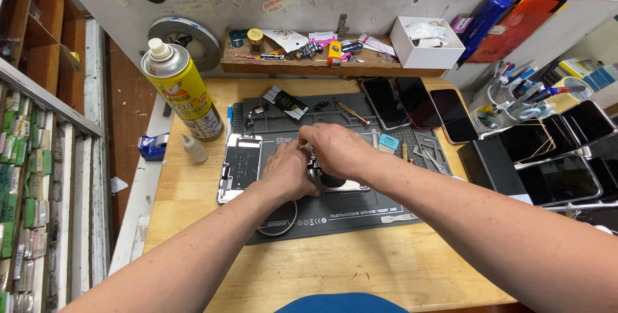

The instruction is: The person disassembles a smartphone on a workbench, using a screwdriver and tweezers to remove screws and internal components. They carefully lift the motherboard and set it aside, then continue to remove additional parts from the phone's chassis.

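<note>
My wooden bench (193, 184) fills the view, backed by a white partition with a cluttered little shelf (302, 63). On it lies the dark silicone repair mat (360, 213), and that is where I work. To my left stands a yellow spray can (183, 91) with a small white dropper bottle (193, 149) just beside it; to my right, a row of dark phones (418, 102) leans along the mat's far edge, with more stacked beyond a black box (492, 165).

On the mat's left part lies a separated phone frame (239, 166), pale side up. The opened phone (335, 181) I'm busy with sits at the mat's middle, mostly hidden under my hands — only a sliver of its lower edge and a dark round part show.

My left hand (288, 171) presses down on the phone from the near-left side, fingers curled over it. My right hand (338, 151) comes across from the right with its fingertips drawn together above the phone's upper part; whether they pinch a small piece or a tool I cannot tell, since the knuckles cover it.

To do this well, I judge the left hand should pin the body flat so it cannot skate on the mat, while the right works lightly and straight — no twisting. The thin looped cable (278, 224) near my left wrist is worth keeping clear of.
</note>
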